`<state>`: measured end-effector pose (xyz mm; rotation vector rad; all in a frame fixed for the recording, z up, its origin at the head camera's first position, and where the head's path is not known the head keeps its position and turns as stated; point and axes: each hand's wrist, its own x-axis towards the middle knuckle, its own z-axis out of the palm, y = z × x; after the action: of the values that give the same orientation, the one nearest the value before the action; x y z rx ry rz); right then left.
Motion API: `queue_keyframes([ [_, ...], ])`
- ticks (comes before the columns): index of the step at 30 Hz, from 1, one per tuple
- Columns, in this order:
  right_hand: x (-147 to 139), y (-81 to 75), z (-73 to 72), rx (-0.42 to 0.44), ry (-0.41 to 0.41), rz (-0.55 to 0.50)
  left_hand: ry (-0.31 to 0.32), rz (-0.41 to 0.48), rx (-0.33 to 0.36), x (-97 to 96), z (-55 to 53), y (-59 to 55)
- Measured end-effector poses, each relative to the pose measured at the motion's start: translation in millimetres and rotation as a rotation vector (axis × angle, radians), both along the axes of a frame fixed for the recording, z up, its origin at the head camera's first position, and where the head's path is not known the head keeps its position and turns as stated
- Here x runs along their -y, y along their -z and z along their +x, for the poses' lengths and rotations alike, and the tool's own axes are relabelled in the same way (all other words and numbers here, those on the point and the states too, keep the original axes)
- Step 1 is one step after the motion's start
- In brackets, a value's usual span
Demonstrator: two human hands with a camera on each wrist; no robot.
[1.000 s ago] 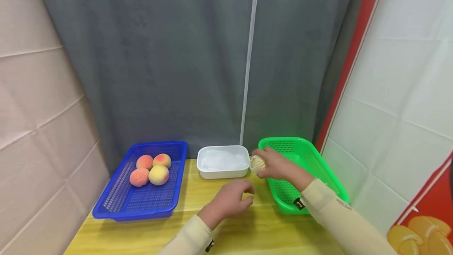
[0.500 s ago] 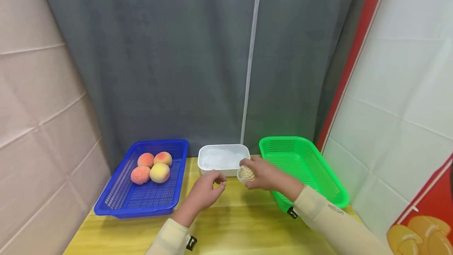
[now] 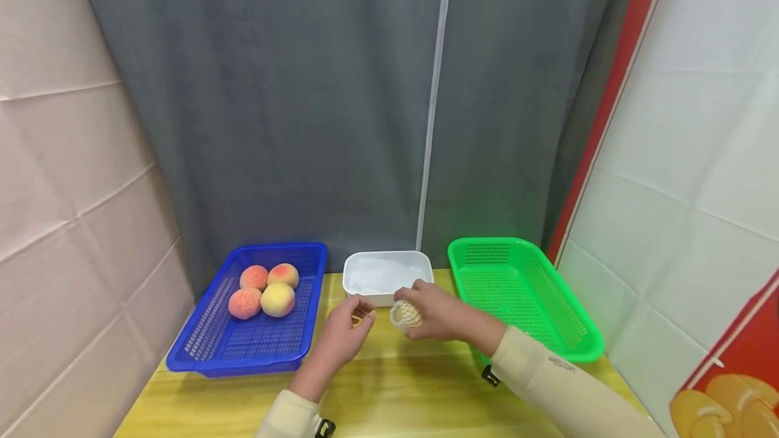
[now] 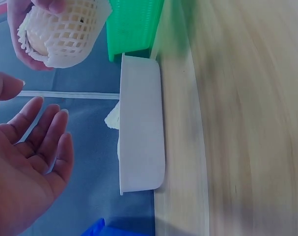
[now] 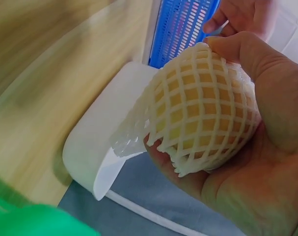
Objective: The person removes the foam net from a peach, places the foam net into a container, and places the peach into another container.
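My right hand [image 3: 441,313] holds a yellow fruit in a white foam net [image 3: 406,315] above the table, just in front of a white bin [image 3: 383,301]. In the right wrist view, the thumb lies along one side of the netted fruit [image 5: 203,108] and the palm and fingers wrap the other. Facing it from the left, my left hand [image 3: 345,330] hangs in the air with nothing in it. The left wrist view has that hand's [image 4: 26,182] palm turned up and its fingers loosely bent, a small gap from the net.
A blue basket [image 3: 262,357] at left holds several peaches [image 3: 278,299]. At right stands a green basket [image 3: 517,289]. White foam nets [image 4: 112,118] show over the white bin's rim. The wooden table [image 3: 402,397] ends at a grey curtain [image 3: 274,120].
My right hand has carried the netted fruit left from beside the green basket to in front of the white bin. My left hand has moved left and slightly up.
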<state>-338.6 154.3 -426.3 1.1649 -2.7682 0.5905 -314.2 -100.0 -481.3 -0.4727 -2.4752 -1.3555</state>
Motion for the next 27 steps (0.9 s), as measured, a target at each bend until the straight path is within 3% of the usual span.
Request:
queue_keyframes([
  [14, 15.9, 14.1, -0.8, -0.048, -0.001, 0.032, -0.011, 0.033, 0.007, 2.6, -2.0, 3.0],
  [19, 20.9, 30.1, 2.0, 0.002, 0.044, 0.057, -0.023, -0.006, 0.017, 2.9, -0.9, 8.8],
  [27, 28.1, 63.7, 5.1, 0.058, 0.062, 0.097, -0.011, -0.084, 0.096, 5.6, 1.6, 15.2],
])
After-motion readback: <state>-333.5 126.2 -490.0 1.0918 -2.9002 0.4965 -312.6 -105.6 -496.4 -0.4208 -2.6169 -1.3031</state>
